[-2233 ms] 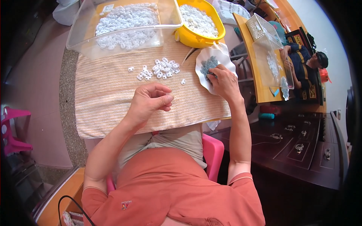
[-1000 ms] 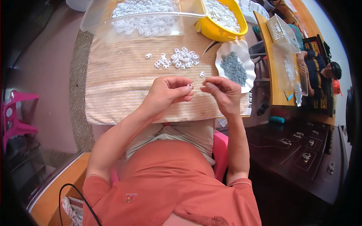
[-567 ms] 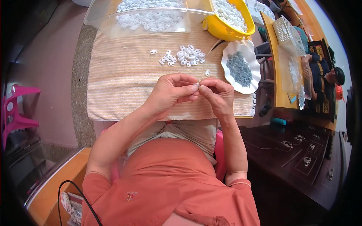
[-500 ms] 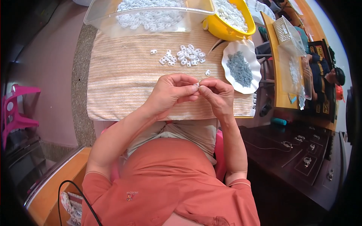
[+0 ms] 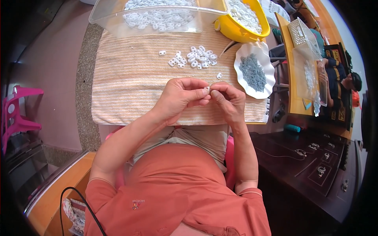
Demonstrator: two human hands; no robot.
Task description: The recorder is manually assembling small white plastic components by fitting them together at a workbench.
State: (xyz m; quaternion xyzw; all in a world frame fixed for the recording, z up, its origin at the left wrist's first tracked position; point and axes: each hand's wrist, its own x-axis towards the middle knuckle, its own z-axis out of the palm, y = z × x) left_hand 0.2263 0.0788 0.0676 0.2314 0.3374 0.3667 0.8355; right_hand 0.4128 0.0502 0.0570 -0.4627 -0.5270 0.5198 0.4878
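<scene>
Over the near part of the striped towel, my left hand point(image 5: 179, 96) pinches a small white plastic piece point(image 5: 207, 89) between thumb and forefinger. The fingertips of my right hand point(image 5: 229, 100) are closed against that same piece; whether they also hold something tiny is hidden. Just beyond my hands a single white two-hole piece point(image 5: 219, 75) lies on the towel. Farther off are a pile of white oval two-hole pieces point(image 5: 201, 57) and a smaller cluster of white pieces point(image 5: 177, 60). To the right, a wavy-rimmed white dish point(image 5: 269, 74) contains many small, slender grey pieces point(image 5: 252, 72).
At the far edge stand a clear plastic bin point(image 5: 106, 17) and a yellow basin point(image 5: 236, 36), both with white pieces. A dark pointed tool point(image 5: 227, 48) lies beside the dish. Another person point(image 5: 334, 76) sits at a table on the right. A pink stool point(image 5: 19, 114) stands left.
The view has shifted slightly, so the things on the towel appear a little farther right. Both hands keep their pinch at the white piece, with only small finger movement.
</scene>
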